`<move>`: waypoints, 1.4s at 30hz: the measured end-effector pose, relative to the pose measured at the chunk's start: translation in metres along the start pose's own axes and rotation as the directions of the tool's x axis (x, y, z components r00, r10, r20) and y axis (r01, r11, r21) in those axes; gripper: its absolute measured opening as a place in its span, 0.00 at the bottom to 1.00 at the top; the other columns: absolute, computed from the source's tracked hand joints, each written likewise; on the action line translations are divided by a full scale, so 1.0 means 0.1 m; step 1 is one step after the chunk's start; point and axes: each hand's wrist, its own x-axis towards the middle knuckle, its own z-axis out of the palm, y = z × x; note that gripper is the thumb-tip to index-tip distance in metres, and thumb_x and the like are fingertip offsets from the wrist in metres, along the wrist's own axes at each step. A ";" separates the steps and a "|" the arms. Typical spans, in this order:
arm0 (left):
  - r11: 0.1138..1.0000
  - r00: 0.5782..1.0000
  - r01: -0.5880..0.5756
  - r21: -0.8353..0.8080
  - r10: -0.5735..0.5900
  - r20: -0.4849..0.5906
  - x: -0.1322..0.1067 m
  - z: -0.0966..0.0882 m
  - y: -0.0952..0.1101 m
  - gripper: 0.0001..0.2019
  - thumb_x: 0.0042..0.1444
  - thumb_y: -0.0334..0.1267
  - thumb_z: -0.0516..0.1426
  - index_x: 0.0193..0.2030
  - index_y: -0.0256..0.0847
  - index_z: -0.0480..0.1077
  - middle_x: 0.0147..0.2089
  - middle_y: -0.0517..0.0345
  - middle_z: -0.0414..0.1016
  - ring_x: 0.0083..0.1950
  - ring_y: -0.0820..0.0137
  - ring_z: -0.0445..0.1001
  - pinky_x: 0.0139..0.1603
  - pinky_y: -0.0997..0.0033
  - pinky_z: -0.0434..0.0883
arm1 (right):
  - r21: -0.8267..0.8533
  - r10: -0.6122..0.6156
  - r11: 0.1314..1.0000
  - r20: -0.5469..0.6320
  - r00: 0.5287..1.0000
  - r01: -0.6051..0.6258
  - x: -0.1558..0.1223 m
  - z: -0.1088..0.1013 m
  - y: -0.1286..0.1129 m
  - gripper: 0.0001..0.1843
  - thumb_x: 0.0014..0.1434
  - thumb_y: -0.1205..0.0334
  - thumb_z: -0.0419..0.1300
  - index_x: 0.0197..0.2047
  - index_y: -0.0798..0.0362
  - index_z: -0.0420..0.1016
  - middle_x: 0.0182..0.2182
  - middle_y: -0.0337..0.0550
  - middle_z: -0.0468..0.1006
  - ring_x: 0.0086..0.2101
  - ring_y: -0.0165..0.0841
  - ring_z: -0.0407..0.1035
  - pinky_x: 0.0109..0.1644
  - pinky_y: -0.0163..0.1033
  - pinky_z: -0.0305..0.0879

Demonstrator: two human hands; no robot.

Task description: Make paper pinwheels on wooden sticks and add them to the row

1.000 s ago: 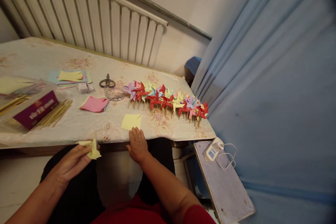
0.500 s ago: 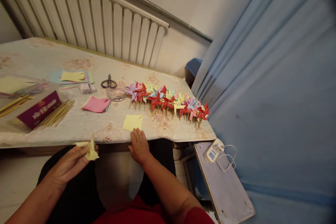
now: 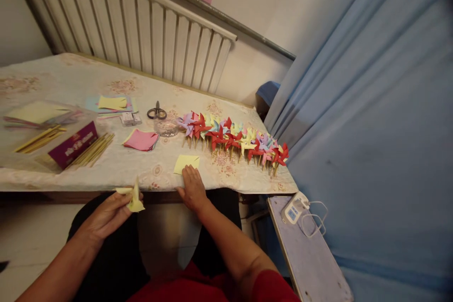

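Pinched in my left hand (image 3: 112,212) is a yellow paper pinwheel head (image 3: 135,199), its corners folded up, held just off the front edge of the table. My right hand (image 3: 194,189) rests at the table edge with outstretched fingers, their tips on the near side of a yellow paper square (image 3: 182,162). That square lies flat and has a slit at a corner. Beyond it, several finished pinwheels (image 3: 231,140) in red, yellow, purple and blue stand in a long row on sticks.
A pink paper stack (image 3: 141,140), black scissors (image 3: 157,112), a clear round dish (image 3: 167,128) and small boxes (image 3: 129,119) lie on the flowered tablecloth (image 3: 141,170). Leftward are wooden sticks (image 3: 94,150) and a purple box panel (image 3: 74,145). A white plug adapter (image 3: 294,208) sits on a side stool.
The whole view has shifted, so things appear further right. My right fingers now overlap the yellow square's near edge more. My left hand keeps its hold on the pinwheel head.
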 end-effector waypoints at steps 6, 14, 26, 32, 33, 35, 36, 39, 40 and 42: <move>1.000 1.000 0.006 -0.010 -0.006 0.005 -0.04 0.02 0.02 0.10 0.39 0.21 0.67 0.30 0.33 0.78 0.31 0.48 0.81 0.30 0.64 0.80 0.33 0.70 0.79 | -0.062 0.013 0.998 0.057 0.998 -0.009 0.23 0.07 0.07 0.40 0.67 0.45 0.56 0.71 0.66 0.54 0.69 0.64 0.57 0.71 0.48 0.46 0.73 0.57 0.46; 1.000 1.000 0.004 -0.010 -0.004 0.030 -0.03 0.00 0.01 0.10 0.39 0.21 0.67 0.30 0.33 0.79 0.30 0.48 0.80 0.29 0.65 0.79 0.32 0.70 0.78 | -0.084 0.016 0.996 0.058 0.998 -0.011 0.20 0.08 0.06 0.42 0.67 0.41 0.53 0.70 0.67 0.55 0.71 0.65 0.53 0.71 0.49 0.44 0.73 0.57 0.44; 0.998 0.995 -0.064 0.013 0.063 0.076 -0.04 -0.03 -0.02 0.12 0.38 0.24 0.70 0.32 0.35 0.80 0.30 0.49 0.81 0.29 0.65 0.79 0.33 0.70 0.78 | -0.087 0.027 0.996 0.062 0.998 -0.021 0.12 0.12 0.04 0.42 0.68 0.42 0.52 0.70 0.67 0.55 0.71 0.66 0.52 0.71 0.50 0.43 0.73 0.58 0.43; 0.999 0.996 -0.041 0.004 0.041 0.073 -0.05 -0.02 0.00 0.10 0.39 0.23 0.69 0.31 0.33 0.79 0.31 0.47 0.81 0.30 0.65 0.79 0.33 0.71 0.78 | -0.090 0.005 0.996 0.057 0.998 0.000 0.00 0.15 0.05 0.43 0.66 0.44 0.56 0.71 0.68 0.53 0.71 0.68 0.51 0.71 0.51 0.43 0.72 0.60 0.45; 0.999 0.997 -0.035 -0.002 0.035 0.067 -0.06 -0.01 0.00 0.10 0.39 0.22 0.68 0.31 0.32 0.79 0.31 0.47 0.81 0.30 0.65 0.79 0.33 0.71 0.78 | -0.086 0.002 0.996 0.054 0.999 0.003 -0.02 0.16 0.06 0.43 0.65 0.44 0.57 0.71 0.67 0.53 0.71 0.68 0.51 0.71 0.51 0.43 0.72 0.60 0.45; 1.000 0.998 -0.023 -0.010 0.024 0.057 -0.05 -0.01 0.01 0.10 0.38 0.21 0.68 0.30 0.31 0.79 0.30 0.46 0.81 0.29 0.65 0.78 0.31 0.71 0.78 | -0.079 -0.002 0.997 0.049 0.999 0.006 -0.06 0.17 0.06 0.44 0.65 0.44 0.59 0.71 0.66 0.53 0.71 0.66 0.51 0.72 0.51 0.42 0.73 0.60 0.45; 1.000 0.998 -0.020 -0.010 0.021 0.055 -0.05 -0.01 0.01 0.10 0.38 0.21 0.68 0.30 0.31 0.79 0.30 0.47 0.80 0.28 0.65 0.78 0.31 0.70 0.78 | -0.077 -0.002 0.997 0.051 0.999 0.006 -0.08 0.17 0.06 0.44 0.64 0.44 0.59 0.71 0.66 0.53 0.71 0.66 0.51 0.72 0.51 0.42 0.73 0.60 0.45; 0.999 0.998 -0.032 -0.002 0.032 0.054 -0.01 -0.04 -0.01 0.11 0.36 0.22 0.70 0.30 0.31 0.79 0.30 0.47 0.81 0.28 0.65 0.78 0.31 0.69 0.78 | -0.073 0.008 0.997 0.065 0.998 -0.003 -0.10 0.17 0.07 0.43 0.64 0.46 0.60 0.71 0.65 0.53 0.71 0.64 0.51 0.72 0.50 0.42 0.73 0.59 0.44; 0.999 0.998 -0.037 0.003 0.037 0.055 0.00 -0.05 -0.01 0.12 0.36 0.23 0.70 0.31 0.31 0.79 0.30 0.47 0.81 0.28 0.65 0.78 0.31 0.69 0.79 | -0.071 0.016 0.997 0.069 0.997 -0.011 -0.09 0.17 0.07 0.43 0.64 0.46 0.60 0.71 0.65 0.53 0.71 0.63 0.52 0.72 0.50 0.42 0.74 0.58 0.44; 0.999 0.997 -0.045 0.013 0.044 0.057 0.02 -0.07 -0.03 0.13 0.36 0.23 0.70 0.32 0.31 0.80 0.31 0.47 0.81 0.29 0.65 0.78 0.33 0.69 0.79 | -0.065 0.028 0.998 0.073 0.997 -0.023 -0.08 0.17 0.07 0.43 0.64 0.46 0.60 0.71 0.65 0.53 0.71 0.62 0.53 0.72 0.49 0.42 0.74 0.57 0.44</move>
